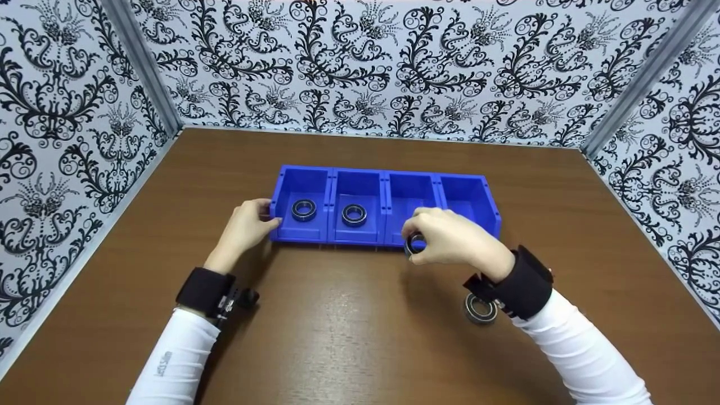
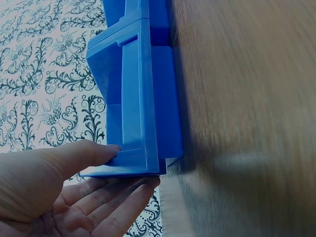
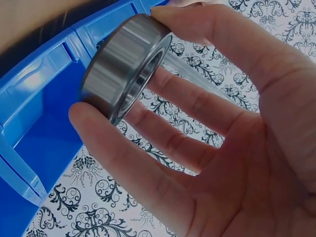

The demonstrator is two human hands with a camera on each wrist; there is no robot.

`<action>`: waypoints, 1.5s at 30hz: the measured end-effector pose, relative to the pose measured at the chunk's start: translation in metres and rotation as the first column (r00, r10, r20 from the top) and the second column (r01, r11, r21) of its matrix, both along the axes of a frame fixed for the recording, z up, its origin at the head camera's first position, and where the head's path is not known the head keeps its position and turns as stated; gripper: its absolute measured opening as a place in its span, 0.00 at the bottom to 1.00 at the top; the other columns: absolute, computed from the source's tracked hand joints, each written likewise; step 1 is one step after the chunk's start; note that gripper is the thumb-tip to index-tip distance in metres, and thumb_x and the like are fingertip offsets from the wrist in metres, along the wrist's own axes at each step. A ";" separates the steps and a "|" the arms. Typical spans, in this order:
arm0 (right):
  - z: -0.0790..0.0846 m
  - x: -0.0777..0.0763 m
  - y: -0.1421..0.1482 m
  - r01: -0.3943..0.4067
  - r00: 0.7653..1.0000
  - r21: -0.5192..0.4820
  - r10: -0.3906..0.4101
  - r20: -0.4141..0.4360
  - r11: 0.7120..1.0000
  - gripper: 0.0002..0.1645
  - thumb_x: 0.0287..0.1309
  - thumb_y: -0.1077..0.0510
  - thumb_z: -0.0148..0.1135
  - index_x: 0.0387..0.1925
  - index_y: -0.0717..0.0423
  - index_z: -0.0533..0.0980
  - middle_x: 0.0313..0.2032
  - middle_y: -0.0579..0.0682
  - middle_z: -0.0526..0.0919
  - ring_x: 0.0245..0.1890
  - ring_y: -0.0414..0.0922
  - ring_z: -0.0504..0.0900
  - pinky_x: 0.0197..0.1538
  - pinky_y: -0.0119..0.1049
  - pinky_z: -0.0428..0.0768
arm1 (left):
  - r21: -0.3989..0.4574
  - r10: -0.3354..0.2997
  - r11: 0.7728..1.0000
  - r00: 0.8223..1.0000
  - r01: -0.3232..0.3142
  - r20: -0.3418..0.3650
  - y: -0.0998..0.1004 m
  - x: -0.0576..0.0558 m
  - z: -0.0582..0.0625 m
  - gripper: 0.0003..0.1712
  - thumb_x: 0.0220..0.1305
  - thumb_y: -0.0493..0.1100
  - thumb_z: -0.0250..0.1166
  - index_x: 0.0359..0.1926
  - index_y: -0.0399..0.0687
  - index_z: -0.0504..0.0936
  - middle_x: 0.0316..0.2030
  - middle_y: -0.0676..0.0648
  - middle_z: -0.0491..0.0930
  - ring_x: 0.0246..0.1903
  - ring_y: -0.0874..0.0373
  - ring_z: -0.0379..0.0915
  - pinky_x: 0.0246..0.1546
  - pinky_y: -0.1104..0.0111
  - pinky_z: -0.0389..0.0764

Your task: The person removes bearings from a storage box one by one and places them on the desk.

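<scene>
A row of joined blue bins (image 1: 356,243) stands on the table. My left hand (image 1: 246,226) grips its left end, the thumb over the front corner in the left wrist view and the fingers against the outer side. Between thumb and fingertip my right hand (image 1: 453,239) pinches a ball bearing (image 3: 121,61), a steel ring held by its outer rim. In the head view that bearing overlaps the front edge of the third bin from the left. One bearing (image 1: 304,217) lies flat in the leftmost bin, another bearing (image 1: 354,223) in the second.
One more bearing (image 1: 479,319) lies on the brown wooden table (image 1: 332,326), close by the right wrist strap (image 1: 526,284). Patterned panels (image 1: 360,73) enclose the table at the back and both sides, with grey posts (image 1: 147,67) at the corners.
</scene>
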State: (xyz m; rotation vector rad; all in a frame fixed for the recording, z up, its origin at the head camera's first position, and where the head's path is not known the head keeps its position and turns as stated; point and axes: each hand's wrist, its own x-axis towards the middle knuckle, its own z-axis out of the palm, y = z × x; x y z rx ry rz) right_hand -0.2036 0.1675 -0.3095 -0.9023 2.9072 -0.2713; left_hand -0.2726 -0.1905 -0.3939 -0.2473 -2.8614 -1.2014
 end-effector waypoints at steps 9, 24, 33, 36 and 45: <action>-0.003 0.008 0.000 -0.023 1.000 0.010 0.024 -0.015 1.000 0.15 0.45 0.56 0.73 0.38 0.54 0.85 0.39 0.52 0.85 0.38 0.48 0.82 0.43 0.47 0.79 | -0.004 -0.004 1.000 1.000 0.004 0.018 -0.001 0.000 -0.002 0.29 0.66 0.36 0.62 0.65 0.24 0.73 0.57 0.26 0.81 0.59 0.35 0.81 0.64 0.48 0.79; -0.011 0.015 -0.002 -0.057 0.998 0.023 0.056 0.012 0.998 0.11 0.44 0.57 0.74 0.34 0.53 0.83 0.34 0.50 0.81 0.32 0.42 0.74 0.35 0.35 0.71 | -0.016 -0.003 1.000 1.000 0.003 0.010 -0.001 0.000 -0.002 0.28 0.66 0.36 0.63 0.64 0.23 0.74 0.57 0.26 0.81 0.58 0.34 0.81 0.64 0.47 0.80; -0.018 0.021 -0.004 -0.065 0.998 0.033 0.064 0.025 0.997 0.14 0.45 0.56 0.74 0.37 0.52 0.84 0.35 0.49 0.81 0.32 0.42 0.75 0.38 0.40 0.75 | -0.011 -0.007 1.000 1.000 0.007 0.000 -0.001 0.000 -0.001 0.29 0.65 0.37 0.63 0.63 0.23 0.74 0.56 0.26 0.81 0.58 0.34 0.81 0.64 0.47 0.79; -0.020 0.023 -0.004 -0.072 0.997 0.033 0.071 0.025 0.997 0.14 0.45 0.56 0.75 0.36 0.51 0.84 0.36 0.50 0.82 0.32 0.42 0.75 0.38 0.40 0.76 | -0.003 -0.006 1.000 0.999 0.006 -0.032 -0.001 0.001 -0.001 0.28 0.63 0.37 0.64 0.61 0.24 0.77 0.54 0.26 0.83 0.55 0.34 0.83 0.61 0.48 0.82; -0.028 0.029 -0.004 -0.095 0.995 0.024 0.094 0.024 0.995 0.13 0.44 0.57 0.75 0.36 0.52 0.83 0.33 0.49 0.80 0.30 0.41 0.74 0.34 0.36 0.74 | -0.001 -0.011 1.000 1.000 0.011 -0.005 -0.001 -0.001 -0.002 0.28 0.65 0.37 0.63 0.63 0.23 0.75 0.55 0.25 0.82 0.57 0.33 0.81 0.63 0.46 0.80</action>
